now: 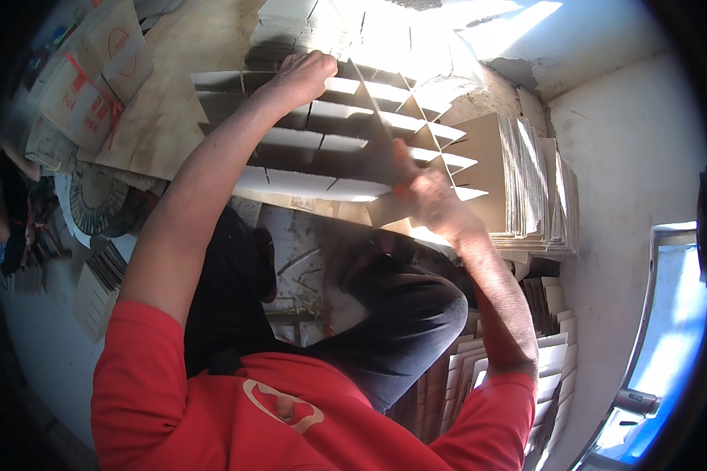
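A grid of cardboard divider strips (334, 145) stands on the work table in front of me, several long strips crossed by short ones at its right side. My left hand (306, 77) is closed at the grid's far edge, its fingers curled down by the cardboard; what they pinch is hidden. My right hand (436, 200) is at the near right corner of the grid, blurred by motion. Something orange (401, 161) shows at its fingers, and I cannot make out whether it is a finger cover or a held thing.
Upright cardboard sheets (518, 184) are stacked right of the grid, and another sunlit stack (291, 31) lies beyond it. A printed carton (94, 86) stands at the far left above a round fan grille (94, 200). More cardboard pieces (546, 369) lean low by the right wall. Part of another person (8, 204) shows at left.
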{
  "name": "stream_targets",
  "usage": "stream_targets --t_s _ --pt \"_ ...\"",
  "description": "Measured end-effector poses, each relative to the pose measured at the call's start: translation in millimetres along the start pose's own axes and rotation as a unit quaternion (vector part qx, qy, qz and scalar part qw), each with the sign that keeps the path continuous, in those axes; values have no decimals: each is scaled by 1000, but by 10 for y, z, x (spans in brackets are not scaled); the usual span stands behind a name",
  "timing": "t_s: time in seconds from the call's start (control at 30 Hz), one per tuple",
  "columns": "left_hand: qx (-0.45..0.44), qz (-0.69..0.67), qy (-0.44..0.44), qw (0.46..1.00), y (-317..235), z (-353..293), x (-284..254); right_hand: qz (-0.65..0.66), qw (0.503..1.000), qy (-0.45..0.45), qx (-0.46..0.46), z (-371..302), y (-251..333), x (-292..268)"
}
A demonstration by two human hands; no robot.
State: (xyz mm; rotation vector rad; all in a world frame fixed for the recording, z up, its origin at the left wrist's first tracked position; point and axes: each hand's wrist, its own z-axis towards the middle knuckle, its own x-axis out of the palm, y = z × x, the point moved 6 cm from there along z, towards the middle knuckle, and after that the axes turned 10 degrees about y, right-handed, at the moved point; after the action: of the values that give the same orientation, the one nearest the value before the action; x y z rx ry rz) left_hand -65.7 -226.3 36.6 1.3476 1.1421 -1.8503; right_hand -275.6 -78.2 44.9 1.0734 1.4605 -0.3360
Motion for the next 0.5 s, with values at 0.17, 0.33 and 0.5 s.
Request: stream_targets --t_s 0.17,0.33,0.5 --pt "-28 35 32 998 8 -90 -31 -4 988 71 139 12 212 -74" --pt "-35 -3 -23 999 -137 -289 -370 92 944 -300 99 -533 -250 -414" --pt "36 -95 -158 982 -390 -892 -584 -236 834 -416 275 -1215 -796 -538"
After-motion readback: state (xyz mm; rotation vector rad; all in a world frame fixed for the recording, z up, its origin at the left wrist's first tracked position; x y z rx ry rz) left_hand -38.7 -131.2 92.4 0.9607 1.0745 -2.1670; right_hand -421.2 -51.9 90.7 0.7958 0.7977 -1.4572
